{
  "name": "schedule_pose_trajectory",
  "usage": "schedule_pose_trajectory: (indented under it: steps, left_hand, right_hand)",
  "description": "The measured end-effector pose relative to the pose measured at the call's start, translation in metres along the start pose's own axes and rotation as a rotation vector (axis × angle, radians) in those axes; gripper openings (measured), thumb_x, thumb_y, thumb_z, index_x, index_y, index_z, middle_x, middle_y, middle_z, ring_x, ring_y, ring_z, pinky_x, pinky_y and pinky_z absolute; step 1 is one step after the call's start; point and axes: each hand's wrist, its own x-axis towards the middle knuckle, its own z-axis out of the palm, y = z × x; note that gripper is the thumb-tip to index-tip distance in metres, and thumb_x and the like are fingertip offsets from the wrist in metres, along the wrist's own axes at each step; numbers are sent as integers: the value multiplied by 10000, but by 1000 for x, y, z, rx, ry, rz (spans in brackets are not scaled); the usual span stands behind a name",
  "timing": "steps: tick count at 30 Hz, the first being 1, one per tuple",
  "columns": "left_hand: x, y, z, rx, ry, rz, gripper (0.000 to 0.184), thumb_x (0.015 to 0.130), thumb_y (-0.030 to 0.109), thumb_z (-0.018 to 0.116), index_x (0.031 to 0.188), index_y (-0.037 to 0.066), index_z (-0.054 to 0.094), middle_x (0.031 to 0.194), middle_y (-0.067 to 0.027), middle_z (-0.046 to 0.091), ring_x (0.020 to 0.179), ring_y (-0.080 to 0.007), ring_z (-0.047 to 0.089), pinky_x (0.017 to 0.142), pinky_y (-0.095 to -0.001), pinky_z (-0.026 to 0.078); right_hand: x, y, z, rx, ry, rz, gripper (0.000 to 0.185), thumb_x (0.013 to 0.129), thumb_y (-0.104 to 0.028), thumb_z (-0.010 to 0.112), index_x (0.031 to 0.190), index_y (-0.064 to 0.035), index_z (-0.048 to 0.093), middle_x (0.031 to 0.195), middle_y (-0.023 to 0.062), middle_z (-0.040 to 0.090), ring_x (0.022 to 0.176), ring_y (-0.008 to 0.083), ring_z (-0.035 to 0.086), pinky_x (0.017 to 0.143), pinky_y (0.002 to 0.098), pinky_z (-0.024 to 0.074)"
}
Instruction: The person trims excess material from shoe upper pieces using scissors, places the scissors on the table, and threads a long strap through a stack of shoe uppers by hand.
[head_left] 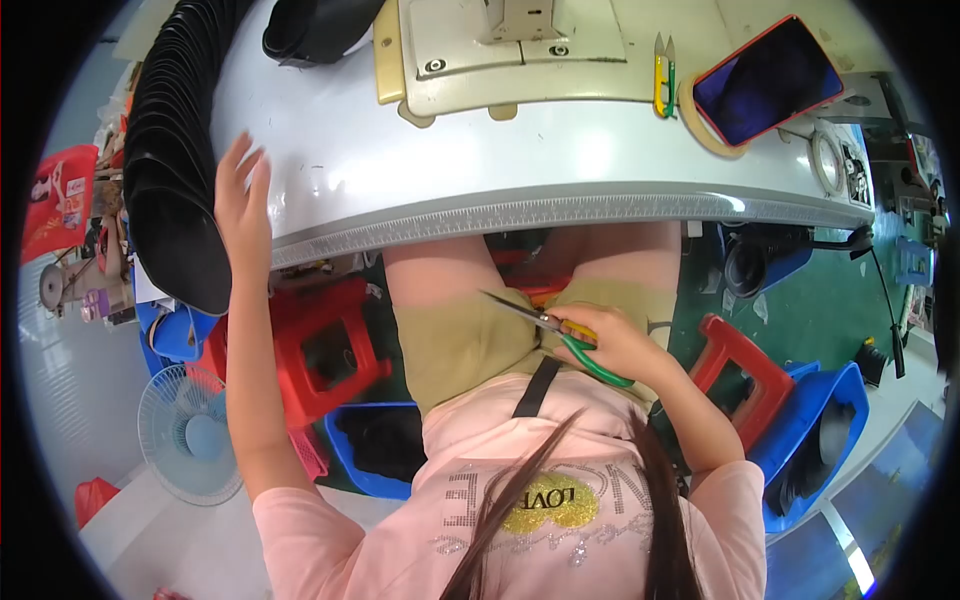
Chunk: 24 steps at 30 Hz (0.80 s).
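While I follow from afar through the head view, I have the right hand (618,343) closed round a pair of scissors (550,320) above the lap, short of the worktop (450,150) and its front edge. Their long axis runs aslant — handles rightward, tips pointing left and forward. Beyond, by the front-left corner, I see the left hand (244,205) open beside a row of nested black pieces (172,150); contact is unclear. That row stretches away along the left edge. I judge this step a reach to the row; the next move would call for separating one rim, blades held clear. Farther right lie snips (661,85) and a phone (770,82).
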Motion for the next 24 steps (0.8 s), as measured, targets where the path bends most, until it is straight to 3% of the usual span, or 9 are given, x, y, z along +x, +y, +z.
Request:
schedule_pose_trajectory:
  steps: [5,8,9,10,11,13,18,22,24]
  left_hand:
    - [89,3,29,-504,-58,-514,753,800,423,600,1321,-3,262,1251,-242,356,1135,-298,413,889,-382,450]
    - [127,11,36,-423,-127,-601,620,785,327,635,1227,-10,359,1103,-202,432,1038,-291,459,869,-448,463]
    - [135,14,37,-392,-121,-654,562,800,291,624,1205,-11,379,1080,-190,443,1014,-286,474,876,-460,461]
    - [139,15,33,-512,-164,-685,503,730,252,692,1099,11,451,975,-148,442,948,-267,481,833,-460,485]
    - [147,11,29,-486,-136,-739,526,714,245,702,1106,5,447,992,-156,434,977,-278,463,825,-456,484]
    - [164,2,27,-435,-80,-852,573,683,231,722,1120,-6,438,1026,-171,419,1035,-301,425,808,-449,483]
    - [176,-4,34,-343,17,-684,266,759,131,600,939,-28,486,950,-158,496,925,-280,507,840,-499,461]
    - [185,-1,45,-273,178,-749,237,753,21,522,964,-82,497,988,-183,526,922,-313,535,869,-529,437]
    - [187,-2,43,-238,192,-766,207,769,59,511,939,-59,522,976,-174,544,946,-301,540,865,-501,446]
  right_hand:
    - [-9,6,15,-33,-117,0,424,738,-118,665,1125,-18,523,970,152,611,878,261,605,768,313,465]
    - [-23,17,20,57,-98,69,430,743,-98,660,1140,-17,516,967,126,620,865,209,605,764,286,463]
    - [-25,18,21,203,-147,97,417,750,-107,642,1141,-29,521,969,134,621,862,240,606,764,298,463]
    - [-29,18,23,352,-191,127,404,757,-116,624,1142,-40,526,971,142,622,858,270,608,765,310,463]
    - [-32,18,24,502,-230,160,393,765,-126,606,1143,-52,532,974,150,623,855,300,609,765,322,463]
    - [-31,19,31,430,-223,114,387,768,-131,605,1142,-60,534,1002,137,620,885,289,604,791,321,457]
    - [-16,18,28,329,-466,69,409,761,-136,618,1157,-81,530,1074,126,595,955,244,579,855,319,431]
    - [-10,23,30,361,-493,62,401,764,-123,619,1151,-66,529,1043,128,602,938,219,580,848,314,434]
    - [-10,23,34,370,-429,77,393,764,-114,619,1144,-58,533,1028,125,606,931,206,578,839,308,435]
